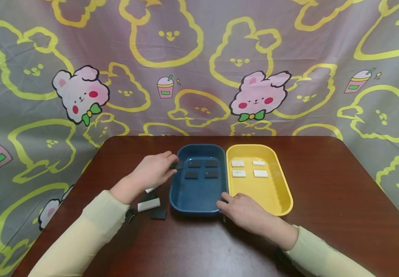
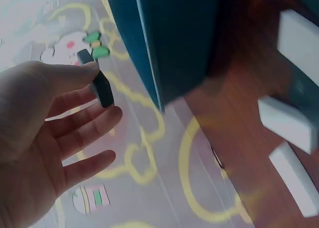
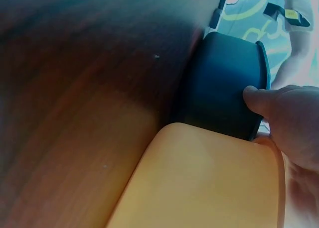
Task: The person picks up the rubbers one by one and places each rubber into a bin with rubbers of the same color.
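My left hand (image 1: 152,169) is at the left rim of the blue tray (image 1: 197,198), pinching a small black rectangular block (image 2: 103,88) between thumb and fingertips. Several black blocks (image 1: 211,174) lie flat in two rows inside that tray. Beside it, touching, stands a yellow tray (image 1: 258,196) with several white blocks (image 1: 260,174) in two rows. My right hand (image 1: 247,215) holds the blue tray's near right corner; in the right wrist view its thumb (image 3: 256,99) presses the outer wall, while the other fingers are mostly hidden.
Left of the blue tray, loose blocks lie on the brown table (image 1: 324,192), among them a white block (image 1: 149,204) and a black block (image 1: 158,214). My left forearm partly covers this group. A patterned curtain (image 1: 199,77) hangs behind the table.
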{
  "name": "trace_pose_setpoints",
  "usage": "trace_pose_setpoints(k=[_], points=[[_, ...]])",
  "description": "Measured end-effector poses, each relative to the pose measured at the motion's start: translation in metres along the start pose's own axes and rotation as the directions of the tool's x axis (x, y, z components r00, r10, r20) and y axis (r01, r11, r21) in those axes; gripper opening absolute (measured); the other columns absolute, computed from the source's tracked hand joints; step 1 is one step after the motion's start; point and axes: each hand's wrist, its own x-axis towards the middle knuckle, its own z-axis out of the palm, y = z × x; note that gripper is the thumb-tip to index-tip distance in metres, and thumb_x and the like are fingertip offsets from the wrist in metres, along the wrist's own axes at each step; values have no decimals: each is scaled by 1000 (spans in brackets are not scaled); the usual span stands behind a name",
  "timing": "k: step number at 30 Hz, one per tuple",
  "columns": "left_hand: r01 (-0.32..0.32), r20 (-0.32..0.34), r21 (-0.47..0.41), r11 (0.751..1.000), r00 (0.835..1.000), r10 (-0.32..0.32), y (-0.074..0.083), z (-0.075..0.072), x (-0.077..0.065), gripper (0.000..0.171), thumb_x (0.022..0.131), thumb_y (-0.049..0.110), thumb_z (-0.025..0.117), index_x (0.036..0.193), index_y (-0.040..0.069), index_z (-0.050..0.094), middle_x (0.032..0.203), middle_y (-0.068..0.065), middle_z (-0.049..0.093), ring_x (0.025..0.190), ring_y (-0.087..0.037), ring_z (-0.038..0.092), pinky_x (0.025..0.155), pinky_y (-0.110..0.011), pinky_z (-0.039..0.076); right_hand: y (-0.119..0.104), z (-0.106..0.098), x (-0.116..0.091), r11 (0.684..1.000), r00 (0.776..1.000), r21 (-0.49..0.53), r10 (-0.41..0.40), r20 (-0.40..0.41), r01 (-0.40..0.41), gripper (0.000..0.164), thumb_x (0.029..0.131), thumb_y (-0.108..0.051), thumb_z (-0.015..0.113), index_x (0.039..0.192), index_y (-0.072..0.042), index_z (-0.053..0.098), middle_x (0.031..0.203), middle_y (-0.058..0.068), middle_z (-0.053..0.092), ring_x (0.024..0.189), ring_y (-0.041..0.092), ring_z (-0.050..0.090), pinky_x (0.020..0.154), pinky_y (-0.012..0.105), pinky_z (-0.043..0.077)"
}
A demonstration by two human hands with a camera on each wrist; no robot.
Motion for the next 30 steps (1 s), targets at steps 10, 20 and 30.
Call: trace_pose_setpoints(k=[10,20,30], points=[[-115,166,47,992,980,106,21,31,27,27,87,23,73,109,9,65,91,-3,62,75,-13,59,64,-31,52,-1,-1,0,999,999,20,26,38,-27,9,97,-26,60,94,-17,59,77,-5,44,55,8,42,57,24,40],[-109,297,105,988,952,74,25,57,30,32,88,24,72,115,9,66,106,-6,68,103,-21,64,102,-51,38,-1,-2,1,999,998,23,37,44,-38,9,96,-26,61,95,-17,60,78,-4,45,55,8,42,58,24,41],[-80,349,103,991,936,39,30,64,31,37,88,28,72,120,10,66,108,-4,69,104,-18,63,103,-53,36,-2,-1,1,999,998,20,37,41,-38,10,95,-26,62,95,-17,60,78,-4,45,54,8,42,57,24,41]])
